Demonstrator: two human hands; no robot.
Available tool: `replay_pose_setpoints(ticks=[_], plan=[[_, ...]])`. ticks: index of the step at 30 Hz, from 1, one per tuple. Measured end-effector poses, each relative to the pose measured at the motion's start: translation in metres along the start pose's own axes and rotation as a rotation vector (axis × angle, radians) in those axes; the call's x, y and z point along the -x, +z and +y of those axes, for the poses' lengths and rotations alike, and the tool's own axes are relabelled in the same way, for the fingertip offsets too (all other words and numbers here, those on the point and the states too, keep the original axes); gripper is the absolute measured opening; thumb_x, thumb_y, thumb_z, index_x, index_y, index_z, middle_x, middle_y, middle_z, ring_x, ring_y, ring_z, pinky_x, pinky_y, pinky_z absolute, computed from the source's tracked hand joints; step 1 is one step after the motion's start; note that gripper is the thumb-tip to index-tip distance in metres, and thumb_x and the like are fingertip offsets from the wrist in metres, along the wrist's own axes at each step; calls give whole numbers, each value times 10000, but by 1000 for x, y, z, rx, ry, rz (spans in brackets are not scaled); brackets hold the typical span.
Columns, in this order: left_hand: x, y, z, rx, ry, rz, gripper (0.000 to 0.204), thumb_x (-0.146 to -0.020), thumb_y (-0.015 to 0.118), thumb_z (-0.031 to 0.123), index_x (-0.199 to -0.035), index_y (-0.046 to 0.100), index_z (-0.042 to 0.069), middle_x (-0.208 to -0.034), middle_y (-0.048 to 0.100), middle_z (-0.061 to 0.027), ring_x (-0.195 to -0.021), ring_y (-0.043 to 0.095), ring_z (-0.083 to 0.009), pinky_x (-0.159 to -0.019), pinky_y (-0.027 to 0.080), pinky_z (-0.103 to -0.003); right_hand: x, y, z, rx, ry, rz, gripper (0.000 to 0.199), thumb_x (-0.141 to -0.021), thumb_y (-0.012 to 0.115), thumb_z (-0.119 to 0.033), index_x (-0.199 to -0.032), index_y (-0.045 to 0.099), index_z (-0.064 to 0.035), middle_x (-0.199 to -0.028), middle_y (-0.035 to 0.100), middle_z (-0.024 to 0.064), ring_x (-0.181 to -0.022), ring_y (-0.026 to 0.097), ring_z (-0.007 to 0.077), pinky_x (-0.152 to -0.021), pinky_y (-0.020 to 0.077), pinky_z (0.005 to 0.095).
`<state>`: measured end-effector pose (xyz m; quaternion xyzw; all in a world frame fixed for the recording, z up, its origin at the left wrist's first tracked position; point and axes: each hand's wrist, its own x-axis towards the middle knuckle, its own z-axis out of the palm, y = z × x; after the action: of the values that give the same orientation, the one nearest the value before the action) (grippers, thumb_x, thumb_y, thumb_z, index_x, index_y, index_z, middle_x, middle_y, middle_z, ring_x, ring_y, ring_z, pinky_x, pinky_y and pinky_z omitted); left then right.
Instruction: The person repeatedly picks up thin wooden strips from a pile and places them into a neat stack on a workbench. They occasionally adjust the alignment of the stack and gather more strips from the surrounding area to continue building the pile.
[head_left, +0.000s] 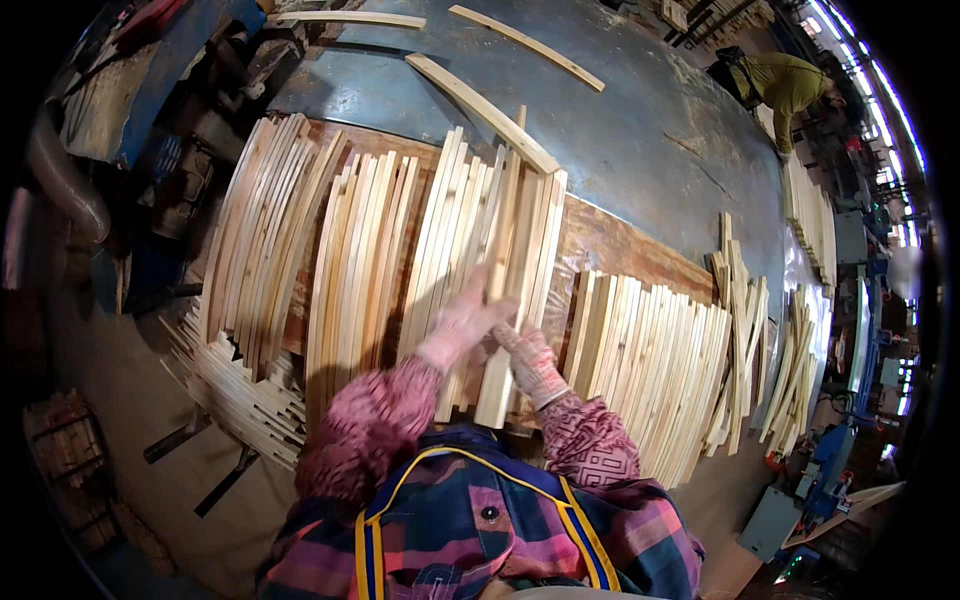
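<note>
Both my hands are over a bundle of pale wooden strips (440, 235) in the middle of the table. My left hand (462, 325), in a light glove and slightly blurred, has its fingers stretched out and apart across the strips. Close beside it, my right hand (532, 365), in a pinkish-white glove, has its fingers closed at the edge of a thicker wooden strip (494, 392). The fingertips of the two hands nearly meet or touch over this strip. Its near end points toward my body. How far the right fingers wrap beneath it is hidden.
More bundles of strips (365, 235) lie to the left, and another row (650, 360) to the right. A loose strip (485, 112) slants across the metal tabletop (640, 150). Machinery (190, 150) stands at left. At far right a person (785, 85) bends over stacked wood.
</note>
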<state>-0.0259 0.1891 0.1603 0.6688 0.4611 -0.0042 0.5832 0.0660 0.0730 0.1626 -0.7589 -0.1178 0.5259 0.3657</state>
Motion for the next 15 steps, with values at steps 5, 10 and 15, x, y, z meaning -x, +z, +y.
replay_pose_setpoints(ticks=[5,10,15], plan=[[-32,9,-26,788,-313,-191,547,-839,712,185,-1334,508,71,-1137,620,-186,-1116,570,-313,-948,473,-538,10,-7,37,-448,-162,121,570,-886,691,-195,-1368,431,-36,-846,634,84,-534,563,156,-451,469,288],[-24,1,-35,610,-333,-174,375,-825,718,162,-1169,614,58,-1170,632,-118,-1093,585,-267,-853,505,-435,-61,-91,-16,529,-278,453,668,-901,616,-254,-1471,309,-88,-766,607,121,-562,592,223,-510,520,384],[-23,3,-57,823,-280,-259,244,-859,685,175,-1054,640,36,-927,688,-91,-883,655,-214,-750,544,-394,-144,-77,-172,962,-497,418,767,-826,642,-478,-1448,348,-139,-1014,649,229,-1002,635,384,-827,508,492]])
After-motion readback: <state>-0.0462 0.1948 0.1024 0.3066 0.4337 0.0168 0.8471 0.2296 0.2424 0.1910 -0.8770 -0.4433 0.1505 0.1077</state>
